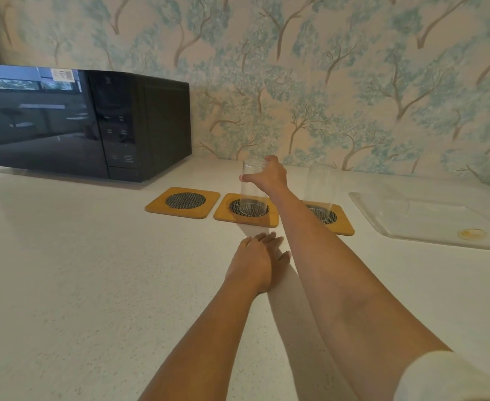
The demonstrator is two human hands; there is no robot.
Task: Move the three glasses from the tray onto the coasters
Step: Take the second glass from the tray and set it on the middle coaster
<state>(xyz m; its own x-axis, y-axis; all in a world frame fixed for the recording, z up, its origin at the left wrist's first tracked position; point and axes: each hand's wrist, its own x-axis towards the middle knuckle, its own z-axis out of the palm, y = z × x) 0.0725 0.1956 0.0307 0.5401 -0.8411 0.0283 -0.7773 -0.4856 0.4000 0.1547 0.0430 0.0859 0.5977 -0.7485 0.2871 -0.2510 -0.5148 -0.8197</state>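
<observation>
Three square yellow coasters with black mesh centres lie in a row on the counter. The left coaster (pixel 183 202) is bare. A clear tall glass (pixel 253 195) stands on the middle coaster (pixel 223 215), and my right hand (pixel 267 176) is shut around its upper part. A second clear glass (pixel 320 188) stands upright on the right coaster (pixel 342 224), partly behind my right forearm. My left hand (pixel 257 260) rests flat on the counter in front of the middle coaster, holding nothing. The clear tray (pixel 429 221) at the right shows no glass on it.
A black microwave (pixel 84 123) stands at the back left against the tree-patterned wall. The white speckled counter (pixel 79 270) stretches wide at the front left. A small yellow round mark (pixel 471 233) sits on the tray's near corner.
</observation>
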